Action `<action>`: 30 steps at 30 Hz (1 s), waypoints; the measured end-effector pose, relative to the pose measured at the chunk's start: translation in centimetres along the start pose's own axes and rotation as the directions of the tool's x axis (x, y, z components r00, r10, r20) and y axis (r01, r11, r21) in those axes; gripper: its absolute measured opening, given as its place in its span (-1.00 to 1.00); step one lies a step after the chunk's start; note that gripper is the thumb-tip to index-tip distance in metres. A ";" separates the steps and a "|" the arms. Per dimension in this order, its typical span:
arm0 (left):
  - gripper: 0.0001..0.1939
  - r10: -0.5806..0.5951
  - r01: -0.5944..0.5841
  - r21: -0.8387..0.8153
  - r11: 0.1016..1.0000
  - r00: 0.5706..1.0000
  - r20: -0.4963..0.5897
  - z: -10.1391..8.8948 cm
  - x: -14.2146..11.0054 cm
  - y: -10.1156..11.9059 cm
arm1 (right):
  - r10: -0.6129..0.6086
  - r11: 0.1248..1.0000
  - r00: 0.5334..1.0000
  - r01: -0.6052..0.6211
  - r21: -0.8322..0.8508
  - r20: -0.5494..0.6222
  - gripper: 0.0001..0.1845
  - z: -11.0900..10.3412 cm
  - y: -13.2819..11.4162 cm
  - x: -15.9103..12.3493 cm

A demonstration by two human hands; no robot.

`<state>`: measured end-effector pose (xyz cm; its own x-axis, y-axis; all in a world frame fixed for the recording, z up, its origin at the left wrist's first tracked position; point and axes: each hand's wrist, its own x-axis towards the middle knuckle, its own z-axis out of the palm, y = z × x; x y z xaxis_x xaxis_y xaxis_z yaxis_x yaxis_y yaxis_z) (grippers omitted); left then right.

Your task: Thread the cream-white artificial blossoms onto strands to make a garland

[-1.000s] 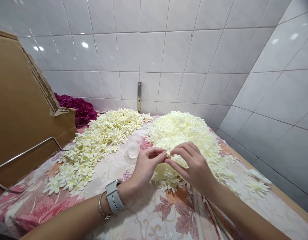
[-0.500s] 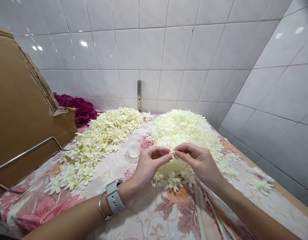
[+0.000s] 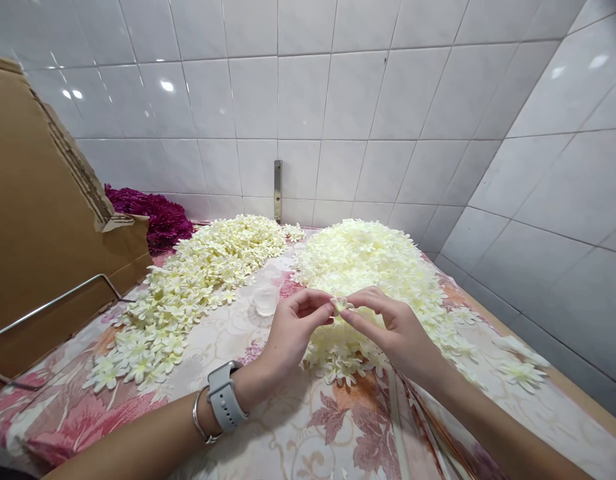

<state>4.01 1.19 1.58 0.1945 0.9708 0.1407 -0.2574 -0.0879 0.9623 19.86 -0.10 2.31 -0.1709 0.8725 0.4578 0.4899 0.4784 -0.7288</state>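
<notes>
Between the fingertips of both hands is a small cream artificial flower [image 3: 341, 305], its petals facing up. My left hand [image 3: 299, 325], with a pale watch strap and a silver bangle on the wrist, pinches its left side. From the other side, the thumb and fingers of my right hand [image 3: 395, 330] close on it. Directly behind and below the hands lies a large pile of white flowers [image 3: 368, 257]. To the left spreads a second pile, of creamier flowers [image 3: 213, 263]. A small clear cup [image 3: 266, 299] stands just left of my left hand.
A floral tablecloth [image 3: 283, 427] covers the table. Dark magenta flowers [image 3: 161, 217] lie at the back left beside a cardboard sheet [image 3: 53, 193] and a metal wire frame [image 3: 63, 300]. A tiled wall [image 3: 308, 100] closes off the back. Loose flowers [image 3: 523, 373] lie at the right edge.
The flower between my fingertips now shows its open petals, where before only a small bit showed. My fingers have shifted slightly around it, and the view has moved a little.
</notes>
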 end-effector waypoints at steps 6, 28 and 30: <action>-0.85 0.040 -0.042 0.115 0.993 0.999 0.020 0.1 -0.4 0.4 | -0.007 0.999 0.992 0.002 -0.041 -0.126 -0.76 0.2 0.1 -0.2; -0.91 0.044 -0.052 0.182 0.982 0.998 0.047 -0.3 0.3 0.3 | -0.072 0.996 0.996 0.069 -0.063 -0.052 -0.86 0.5 -0.1 -0.5; -0.91 0.136 -0.147 0.267 0.953 0.989 0.059 -0.3 0.2 0.2 | -0.035 0.998 0.998 0.031 -0.058 -0.054 -0.82 0.5 -0.3 -0.5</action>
<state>3.73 1.44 1.78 0.2131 0.9350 0.2836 -0.0215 -0.2857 0.9581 19.37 -0.63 2.01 -0.1413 0.8488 0.5095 0.5327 0.4990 -0.6835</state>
